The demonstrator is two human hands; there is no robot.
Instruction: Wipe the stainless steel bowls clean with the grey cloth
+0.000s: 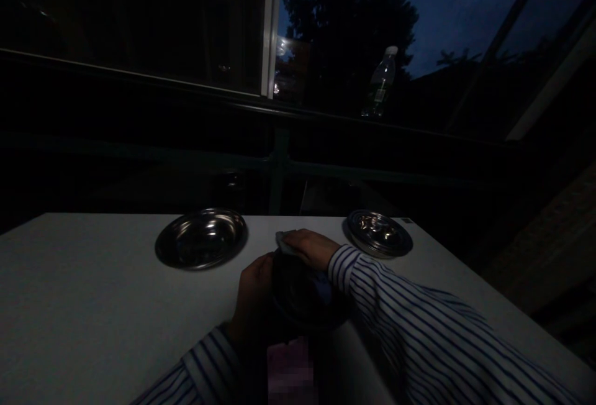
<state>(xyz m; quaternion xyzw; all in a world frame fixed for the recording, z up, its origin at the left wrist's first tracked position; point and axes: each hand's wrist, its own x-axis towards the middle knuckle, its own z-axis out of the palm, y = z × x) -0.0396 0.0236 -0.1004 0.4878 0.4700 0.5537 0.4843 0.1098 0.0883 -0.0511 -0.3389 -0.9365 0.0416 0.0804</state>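
A dark dish (pixel 300 293) is the piece being worked on: it sits between the two hands, in front of the person, over the near part of the white desk (pixel 116 315). The step in hand looks like wiping it along the rim. At the dish's left edge, the left hand (pixel 254 284) is closed on the rim, thumb uppermost, and seems to be doing the steadying. At the dish's far edge, the right hand (pixel 313 247) has its fingers bent and laid together over a pale cloth (pixel 285 242), pinning it against the rim, with a corner of the cloth poking out past the fingertips. The light is so low that the inside of the dish is nearly black, and I can't tell whether its underside touches the desk or is held just above it.

As I judge it, the next move calls for a firm left grip and even pressure through the cloth, with the dish turned bit by bit so that fresh rim comes under the fingers.

Beyond the dish to the left lies a wide steel plate (pixel 200 240); beyond it to the right, a smaller steel dish (pixel 379 232). Farther off, past both, a clear bottle (pixel 380 85) with a white cap stands by the window.
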